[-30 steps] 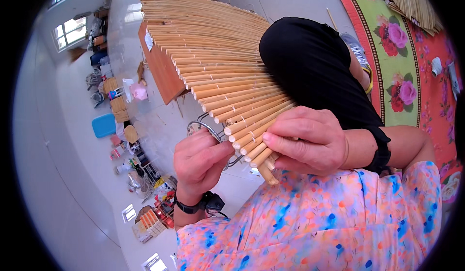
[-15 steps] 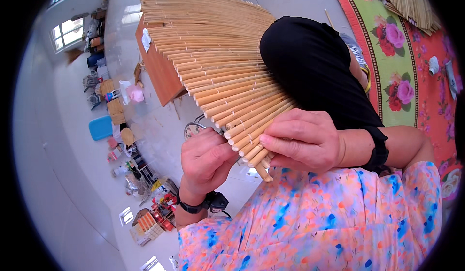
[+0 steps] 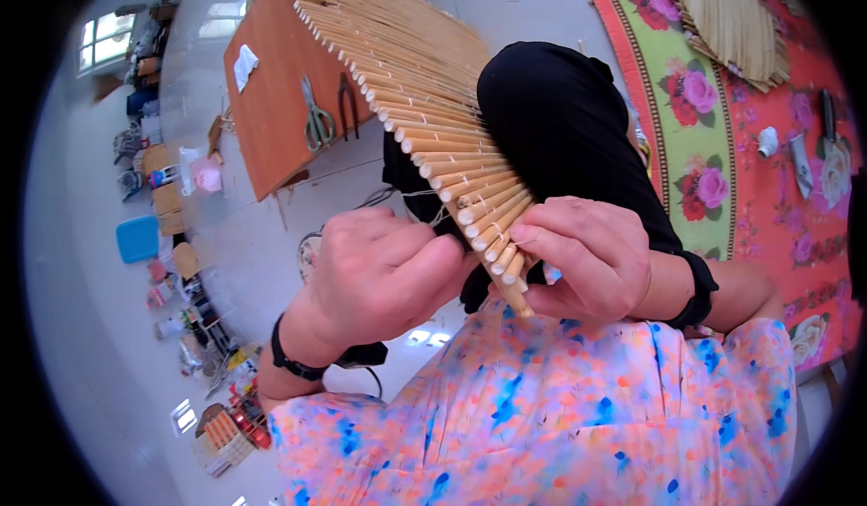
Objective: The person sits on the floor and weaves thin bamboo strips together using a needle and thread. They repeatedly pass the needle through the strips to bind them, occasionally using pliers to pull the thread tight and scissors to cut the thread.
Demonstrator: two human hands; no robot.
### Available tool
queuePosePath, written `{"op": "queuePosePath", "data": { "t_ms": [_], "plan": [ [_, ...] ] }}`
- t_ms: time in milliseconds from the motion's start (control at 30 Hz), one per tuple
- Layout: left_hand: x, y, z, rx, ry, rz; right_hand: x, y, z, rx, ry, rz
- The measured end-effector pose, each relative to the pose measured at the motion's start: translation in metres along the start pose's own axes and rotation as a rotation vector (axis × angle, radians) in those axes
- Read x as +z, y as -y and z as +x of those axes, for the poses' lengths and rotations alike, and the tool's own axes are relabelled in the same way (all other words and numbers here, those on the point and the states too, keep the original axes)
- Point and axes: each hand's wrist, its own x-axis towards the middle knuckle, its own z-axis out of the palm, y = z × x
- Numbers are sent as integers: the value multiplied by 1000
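A mat of thin, round reed sticks (image 3: pixel 411 90), bound side by side with thread, lies across my black-trousered knee (image 3: pixel 551 99) and narrows toward me. My right hand (image 3: pixel 591 257) pinches its near end, thumb on top and the other fingers partly hidden beneath. Just left of the mat's edge, my left hand (image 3: pixel 384 271) is closed in a fist. A thin pale cord (image 3: pixel 436 212) loops between that fist and the stick ends; the fingertips gripping it are hidden. One short stick (image 3: pixel 517 300) juts out below the rest.
Beyond the mat stands a brown wooden table (image 3: pixel 271 99) with scissors (image 3: pixel 316 122), dark pliers (image 3: pixel 347 104) and a white scrap (image 3: pixel 245 66). To the right, a flowered cloth (image 3: pixel 704 163) bears another reed piece (image 3: pixel 731 18) and a knife (image 3: pixel 827 117). Assorted goods line the left wall.
My left hand has drawn left, away from the mat's edge, and the cord now shows. The mat has tilted more steeply, and my view has shifted, uncovering the scissors and pliers.
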Motion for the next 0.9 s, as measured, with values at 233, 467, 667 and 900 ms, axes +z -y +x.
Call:
{"op": "queuePosePath", "data": {
  "t_ms": [233, 467, 667, 900],
  "plan": [
    [23, 2, 19, 236, -70, 175, -11, 14, -9, 19, -30, -262],
    [45, 18, 26, 341, -166, -29, -14, 24, -14, 57, 0, -403],
    [48, 26, 5, 336, -99, -40, -10, 28, -15, 43, 52, -411],
    [50, 33, -13, 340, -108, -93, -6, 33, -10, 16, 100, -452]
  ]
}}
